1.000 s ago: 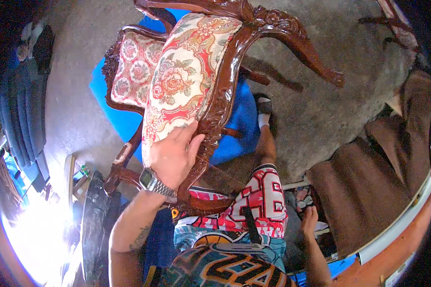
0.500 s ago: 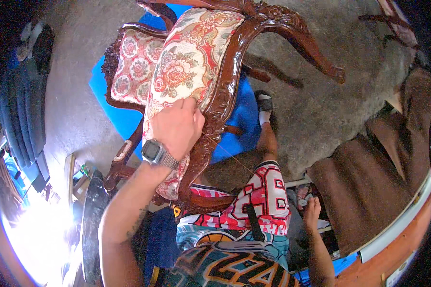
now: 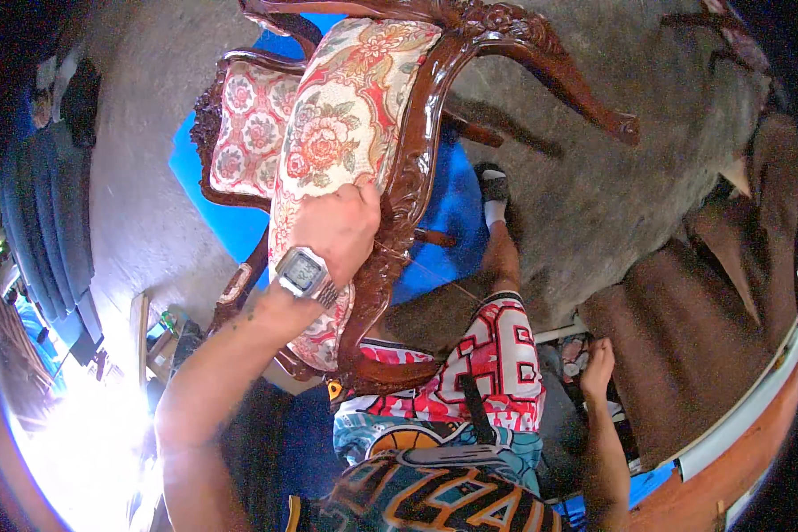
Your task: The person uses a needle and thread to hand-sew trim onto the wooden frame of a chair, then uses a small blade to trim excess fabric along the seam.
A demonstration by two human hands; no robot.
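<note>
A carved, glossy brown wooden chair (image 3: pixel 417 133) lies tipped before me, with a long floral upholstered pad (image 3: pixel 324 142) and a smaller patterned pad (image 3: pixel 244 133) behind it. My left hand (image 3: pixel 341 222), with a steel watch on the wrist, rests on the long pad, fingers curled closed at its edge beside the carving; what they hold is hidden. A thin thread (image 3: pixel 434 277) runs from near it down toward my right thigh. My right hand (image 3: pixel 597 371) is off at the lower right by small items in a dark space, its fingers closed, their contents indistinct.
A blue mat (image 3: pixel 199 182) lies under the chair on the concrete floor. Stacked dark material (image 3: pixel 44 222) stands at the left beside clutter and a bright glare. Brown sheets (image 3: pixel 678 346) are draped at the right over an orange-edged surface. Another wooden piece (image 3: pixel 727 35) is at the top right.
My left hand has moved up along the pad and curled its fingers. My right hand has risen and shifted rightward. The view has shifted slightly.
</note>
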